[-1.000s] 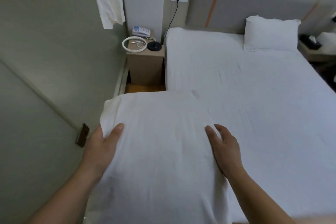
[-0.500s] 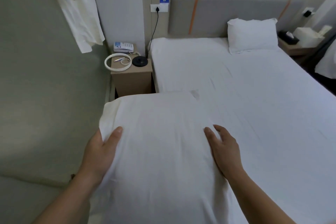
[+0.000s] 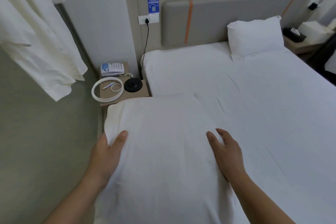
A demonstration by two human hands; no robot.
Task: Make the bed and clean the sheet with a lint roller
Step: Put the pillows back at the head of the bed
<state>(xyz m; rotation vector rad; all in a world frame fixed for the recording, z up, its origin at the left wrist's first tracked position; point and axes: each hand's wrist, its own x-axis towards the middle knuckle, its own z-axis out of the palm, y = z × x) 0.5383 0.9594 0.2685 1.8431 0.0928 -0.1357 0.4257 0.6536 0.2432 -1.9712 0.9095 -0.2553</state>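
A white pillow (image 3: 163, 151) is being gripped at its sides by the left hand (image 3: 105, 154) and right hand (image 3: 227, 154), thumbs on top, above the sheet (image 3: 254, 105). Bed-making is being worked through, it seems; placement beside the second pillow (image 3: 254, 38) at the headboard (image 3: 209, 22) is probably being called for next.

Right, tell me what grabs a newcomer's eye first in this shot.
First, the big white pillow in the foreground, gripped by the left hand at its left edge and the right hand at its right. Beyond it the white sheet spreads wide, with a second pillow against the grey headboard.
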